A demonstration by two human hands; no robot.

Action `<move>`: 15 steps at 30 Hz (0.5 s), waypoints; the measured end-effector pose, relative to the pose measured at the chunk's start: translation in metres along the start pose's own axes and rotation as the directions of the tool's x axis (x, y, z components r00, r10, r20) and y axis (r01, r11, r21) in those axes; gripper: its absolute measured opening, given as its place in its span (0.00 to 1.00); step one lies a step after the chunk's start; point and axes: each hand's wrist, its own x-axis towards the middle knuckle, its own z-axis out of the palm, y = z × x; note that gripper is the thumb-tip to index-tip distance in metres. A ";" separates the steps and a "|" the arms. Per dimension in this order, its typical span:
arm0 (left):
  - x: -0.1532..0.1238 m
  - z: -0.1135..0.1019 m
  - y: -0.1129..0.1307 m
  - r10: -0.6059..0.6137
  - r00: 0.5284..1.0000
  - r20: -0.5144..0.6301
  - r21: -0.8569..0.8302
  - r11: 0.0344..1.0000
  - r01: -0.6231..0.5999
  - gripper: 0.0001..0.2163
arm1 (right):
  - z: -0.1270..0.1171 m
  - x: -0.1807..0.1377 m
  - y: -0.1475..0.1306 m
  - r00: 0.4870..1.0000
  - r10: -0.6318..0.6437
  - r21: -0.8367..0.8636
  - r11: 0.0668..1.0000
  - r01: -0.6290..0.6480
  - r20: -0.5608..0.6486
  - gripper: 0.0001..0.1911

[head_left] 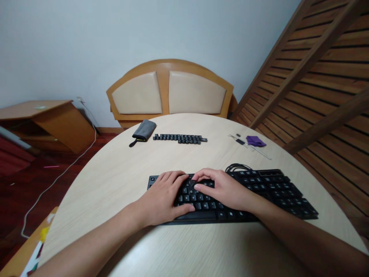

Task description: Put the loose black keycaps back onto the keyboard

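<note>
A black keyboard [207, 216] lies on the round table in front of me. Its left side is under my left hand [163, 198], which rests flat, fingers over the upper keys and thumb stretched along the lower rows. My right hand [220, 188] is bent over the middle of the keys, thumb and index finger pinched at a small black keycap [192, 183]. Whether that keycap is off its seat I cannot tell. Farther back, several loose black keycaps [180, 138] lie lined up in rows. Part of the keyboard is hidden beneath both hands.
A grey pouch [144, 130] lies left of the keycap rows. To the right are a purple cloth [255, 141], a thin white stick [261, 152] and small tools [240, 141]. The coiled black cable [238, 167] sits behind the keyboard. A wooden headboard [165, 67] stands beyond the table [115, 169].
</note>
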 end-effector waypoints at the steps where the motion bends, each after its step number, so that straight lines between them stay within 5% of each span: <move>1: 0.000 0.000 0.000 0.002 1.000 0.001 0.006 1.000 -0.002 0.32 | 0.000 0.000 0.001 1.000 -0.010 -0.014 1.000 0.010 0.001 0.07; 15: 0.001 0.002 0.001 0.020 1.000 -0.013 0.041 0.999 -0.019 0.31 | 0.003 0.001 0.011 0.990 -0.142 -0.177 0.974 0.143 0.021 0.05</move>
